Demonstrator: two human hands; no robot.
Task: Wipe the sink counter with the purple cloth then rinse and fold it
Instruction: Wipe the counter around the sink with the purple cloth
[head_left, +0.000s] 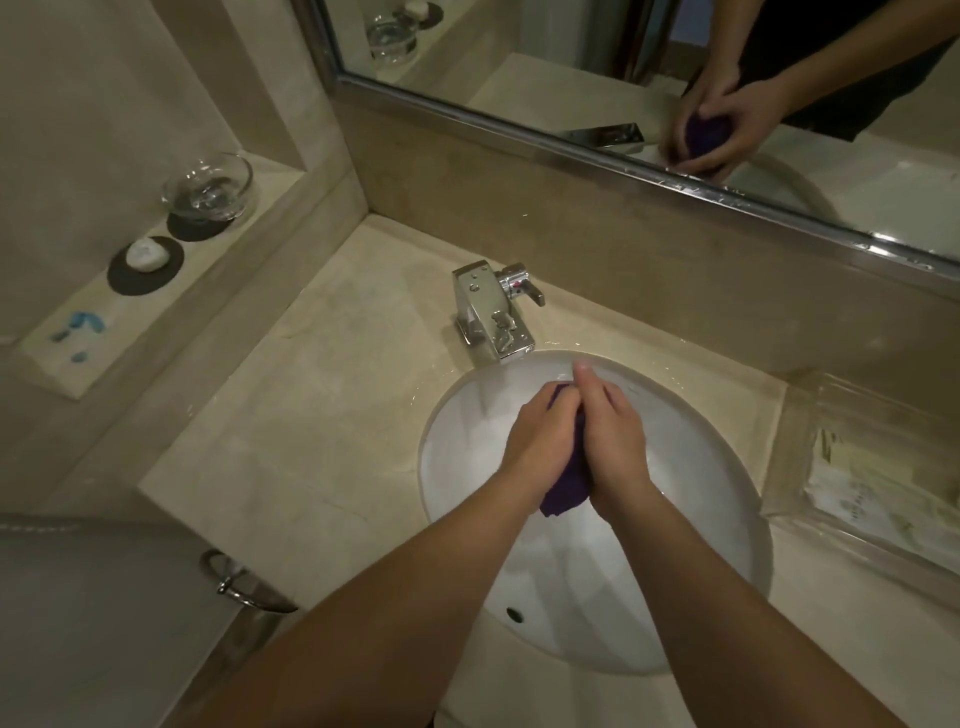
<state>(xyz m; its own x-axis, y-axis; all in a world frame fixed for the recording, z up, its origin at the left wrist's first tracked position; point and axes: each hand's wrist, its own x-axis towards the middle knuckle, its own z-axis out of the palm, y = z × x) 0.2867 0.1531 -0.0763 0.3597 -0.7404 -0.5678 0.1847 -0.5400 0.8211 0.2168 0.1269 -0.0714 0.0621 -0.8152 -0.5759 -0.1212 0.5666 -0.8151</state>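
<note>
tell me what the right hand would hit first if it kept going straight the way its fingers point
Probably the chrome square faucet. The right hand, gripping the crumpled purple cloth, points up the white oval sink basin toward the spout. Depth is unclear, so it may pass under the spout and meet the basin's back wall.

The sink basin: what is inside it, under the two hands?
Over the white sink, the left hand and right hand squeeze a bunched purple cloth. An overflow hole shows on the near wall. Hands and forearms cover the drain.
</note>
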